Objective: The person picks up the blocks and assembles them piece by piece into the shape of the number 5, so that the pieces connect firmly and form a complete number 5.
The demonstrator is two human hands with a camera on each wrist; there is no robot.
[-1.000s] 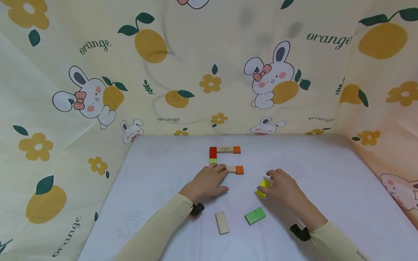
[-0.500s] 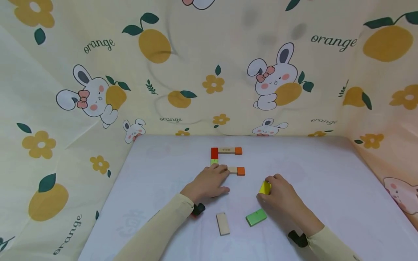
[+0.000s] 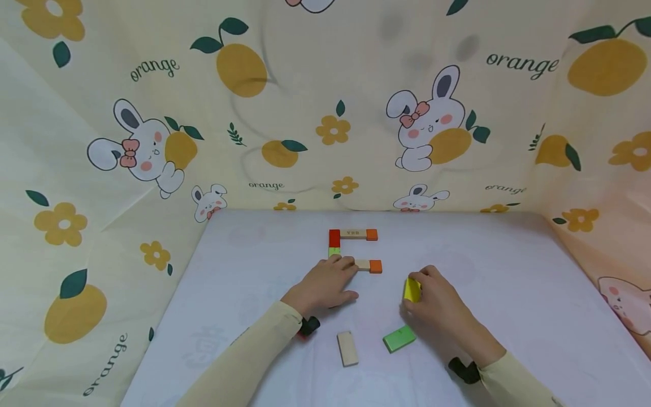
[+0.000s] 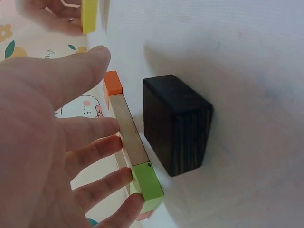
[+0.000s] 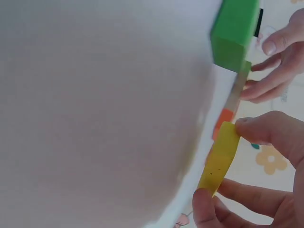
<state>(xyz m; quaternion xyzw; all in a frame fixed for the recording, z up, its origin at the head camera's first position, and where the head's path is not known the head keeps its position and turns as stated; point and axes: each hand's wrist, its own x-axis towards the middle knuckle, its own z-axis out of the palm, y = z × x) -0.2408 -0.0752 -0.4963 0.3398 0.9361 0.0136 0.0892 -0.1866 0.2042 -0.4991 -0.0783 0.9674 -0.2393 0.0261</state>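
On the tabletop [image 3: 483, 254], a green block [image 3: 399, 339] neighbours the yellow block [image 3: 412, 290].

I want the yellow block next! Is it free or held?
Held: the right hand pinches the yellow block at both ends.

yellow block [image 3: 412, 290] | lime block [image 4: 148, 181] | black block [image 4: 176, 124], side perhaps striped | sleeve [image 3: 246, 357] beige | backdrop [image 3: 310, 68] cream, orange-and-rabbit print

From up high, the head view looks forward and down over the yellow block [image 3: 412, 290]. The right wrist view faces it close up; the left wrist view, farther off, catches it too.
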